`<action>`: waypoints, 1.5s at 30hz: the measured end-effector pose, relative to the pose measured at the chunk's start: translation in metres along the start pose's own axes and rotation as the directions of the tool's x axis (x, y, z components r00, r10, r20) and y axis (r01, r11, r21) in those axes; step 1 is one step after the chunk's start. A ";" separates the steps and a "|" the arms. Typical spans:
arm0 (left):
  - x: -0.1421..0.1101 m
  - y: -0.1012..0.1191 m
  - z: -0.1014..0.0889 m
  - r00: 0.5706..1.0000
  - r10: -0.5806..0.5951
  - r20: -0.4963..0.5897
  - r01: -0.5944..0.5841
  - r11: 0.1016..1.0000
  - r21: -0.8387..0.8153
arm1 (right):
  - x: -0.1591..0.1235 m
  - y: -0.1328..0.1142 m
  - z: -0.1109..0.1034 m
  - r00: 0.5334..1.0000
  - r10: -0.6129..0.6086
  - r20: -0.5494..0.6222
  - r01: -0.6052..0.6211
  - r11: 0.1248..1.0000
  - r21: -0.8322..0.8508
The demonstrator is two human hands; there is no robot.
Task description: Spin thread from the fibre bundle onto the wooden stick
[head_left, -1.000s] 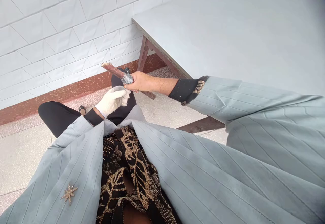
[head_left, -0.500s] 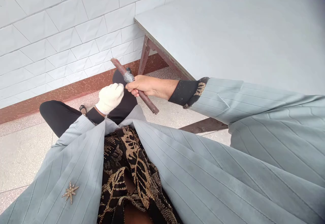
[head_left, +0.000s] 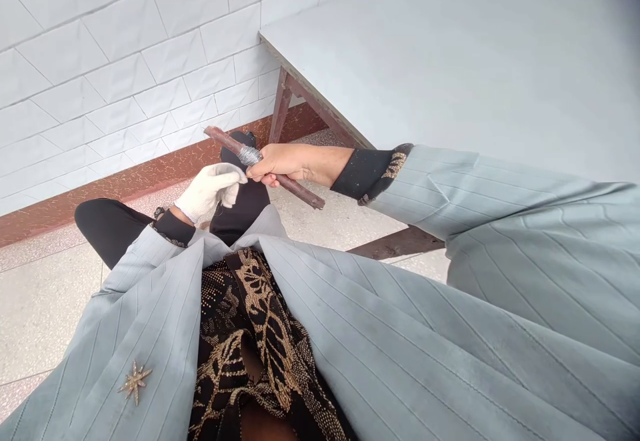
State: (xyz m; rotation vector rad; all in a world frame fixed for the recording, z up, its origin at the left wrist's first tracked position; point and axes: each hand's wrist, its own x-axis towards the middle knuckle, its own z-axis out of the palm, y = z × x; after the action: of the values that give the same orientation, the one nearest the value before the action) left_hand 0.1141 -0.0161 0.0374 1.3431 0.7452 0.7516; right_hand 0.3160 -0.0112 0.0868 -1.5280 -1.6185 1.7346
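Pale grey worktop [head_left: 465, 67], brown-framed, fills upper right of frame. Speckled floor [head_left: 45, 301] shows at left and centre.

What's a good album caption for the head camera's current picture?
A bare right hand grips a wooden stick wound with silvery wire, the white-gloved left hand close beside it.

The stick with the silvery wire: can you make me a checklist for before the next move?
1. Stick gripped: ok, the right hand is closed around it.
2. Silvery wire wound around the stick: ok, the coil sits beside the right hand.
3. Left hand covered: ok, it wears a white glove.
4. Right hand covered: not ok, it is bare.
5. Loose wire end in the left fingers: cannot tell, too small to see.
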 end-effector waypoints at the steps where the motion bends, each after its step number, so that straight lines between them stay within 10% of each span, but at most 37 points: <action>1: 0.001 -0.001 -0.001 1.000 -0.023 0.021 0.023 0.999 -0.029 | 0.000 0.000 0.000 1.000 -0.008 -0.001 0.008 1.000 -0.022; 21: -0.012 -0.006 -0.001 0.912 -0.358 0.201 0.398 0.892 -0.216 | 0.004 -0.005 -0.007 0.919 -0.285 0.272 0.373 0.853 -0.364; 45: -0.016 -0.009 -0.003 0.973 -0.153 0.174 0.169 0.982 -0.084 | 0.008 -0.006 0.007 0.929 -0.317 0.193 0.371 0.796 -0.477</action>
State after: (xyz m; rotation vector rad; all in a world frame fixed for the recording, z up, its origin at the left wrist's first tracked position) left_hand 0.1026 -0.0282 0.0292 1.2237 0.6663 0.5329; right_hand 0.3051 -0.0064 0.0869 -1.2279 -2.3773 1.2608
